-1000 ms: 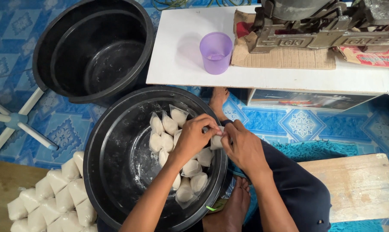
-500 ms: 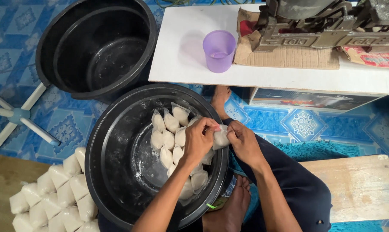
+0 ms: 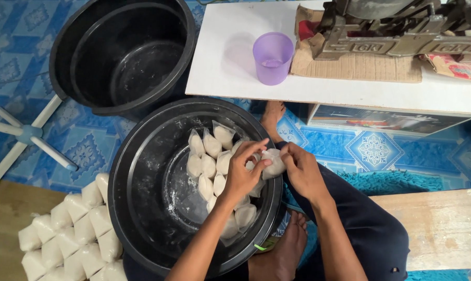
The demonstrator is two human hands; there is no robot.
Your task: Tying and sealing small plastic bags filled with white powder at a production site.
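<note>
Head view: left hand point(image 3: 244, 174) and right hand point(image 3: 302, 170) both pinch one small white filled bag point(image 3: 273, 162), fingers curled tight on it, held over the right rim of the near black tub point(image 3: 141, 208). More bags point(image 3: 209, 166) lie inside the tub; a stacked batch point(image 3: 68, 234) sits on the floor to its left, a purple cup point(image 3: 273, 57) on the white table point(image 3: 230, 67).

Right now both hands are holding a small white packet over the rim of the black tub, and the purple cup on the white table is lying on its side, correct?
Not quite. The head view shows the purple cup standing upright on the white table. The rest holds: the left hand and right hand hold a small white packet over the rim of the black tub.
</note>
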